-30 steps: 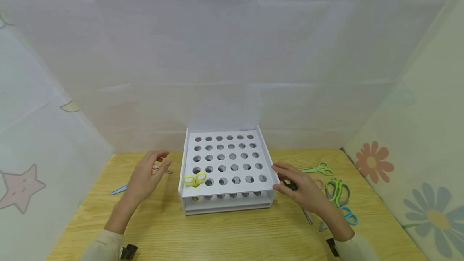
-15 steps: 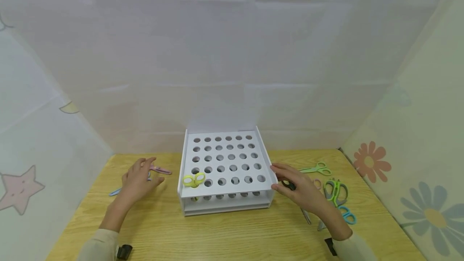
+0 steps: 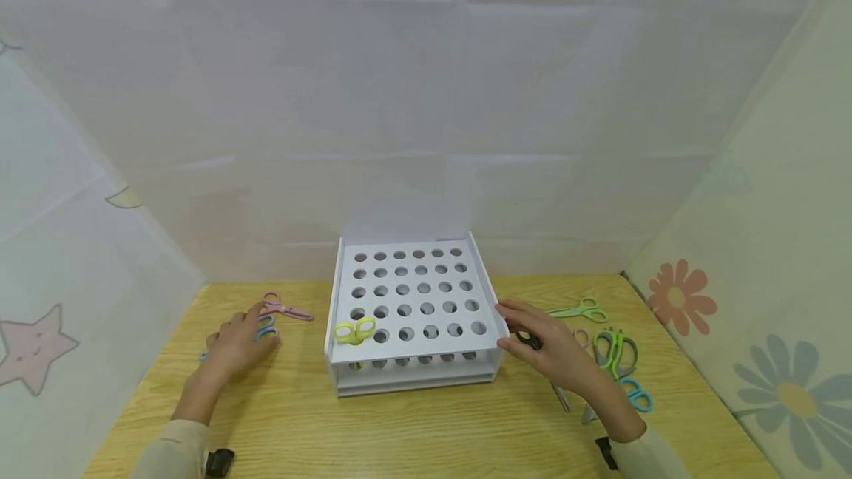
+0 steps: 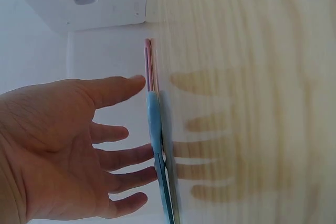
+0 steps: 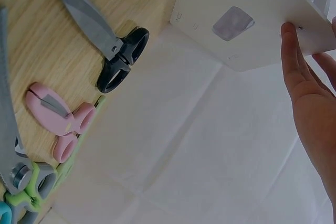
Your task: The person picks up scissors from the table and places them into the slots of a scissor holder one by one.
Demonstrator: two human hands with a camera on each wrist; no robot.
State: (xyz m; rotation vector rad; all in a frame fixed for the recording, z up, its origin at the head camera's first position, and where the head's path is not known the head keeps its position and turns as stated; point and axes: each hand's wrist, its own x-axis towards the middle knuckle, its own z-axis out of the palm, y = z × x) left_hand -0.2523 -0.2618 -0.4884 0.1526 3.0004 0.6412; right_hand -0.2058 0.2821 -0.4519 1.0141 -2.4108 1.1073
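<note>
My left hand (image 3: 234, 346) reaches low over a pair of blue-handled scissors (image 3: 268, 327) at the table's left. In the left wrist view its fingers are spread and extended, with some fingertips right at the blue scissors' edge. Pink scissors (image 3: 286, 307) lie just beyond them. A white tiered rack (image 3: 413, 384) with rows of round holes stands at the middle. Yellow-handled scissors (image 3: 356, 330) sit upright in a front-left hole. My right hand (image 3: 549, 340) rests its extended fingertips on the rack's right side panel, as the right wrist view also shows.
On the right lie black-handled scissors (image 5: 123, 53), small pink scissors (image 5: 58, 111), light green scissors (image 3: 584, 310), green-and-grey shears (image 3: 615, 361) and blue-handled scissors (image 3: 636, 395). A pale cloth backdrop (image 3: 399, 94) rises behind and beside the wooden table (image 3: 399, 435).
My left hand has moved left and down from beside the rack to the blue scissors, uncovering the pink scissors. My right hand stays at the rack's side.
</note>
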